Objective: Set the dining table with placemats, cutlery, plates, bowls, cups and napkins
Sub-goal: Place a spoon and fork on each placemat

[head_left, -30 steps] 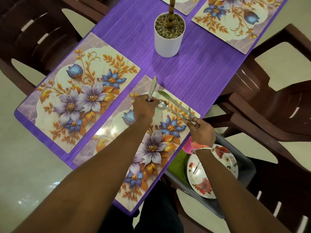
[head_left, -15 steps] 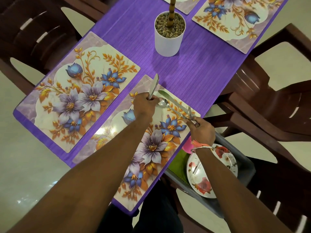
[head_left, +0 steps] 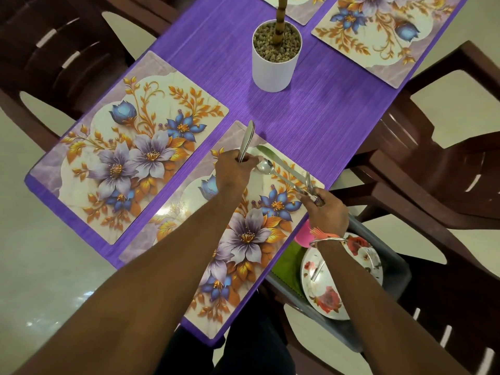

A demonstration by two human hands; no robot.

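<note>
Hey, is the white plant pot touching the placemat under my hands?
Apart. The head view shows bare purple table between the pot and the placemat.

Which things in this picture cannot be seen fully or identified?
Head view only:
- Cutlery piece in left hand: seen edge-on, handle hidden in the fist; type unclear.
- Plant above the white pot: cut off by top edge.
- Pink item in grey tub: mostly hidden by right hand.

One head-worn camera looks steeply down from close above the table (head_left: 319,123).
</note>
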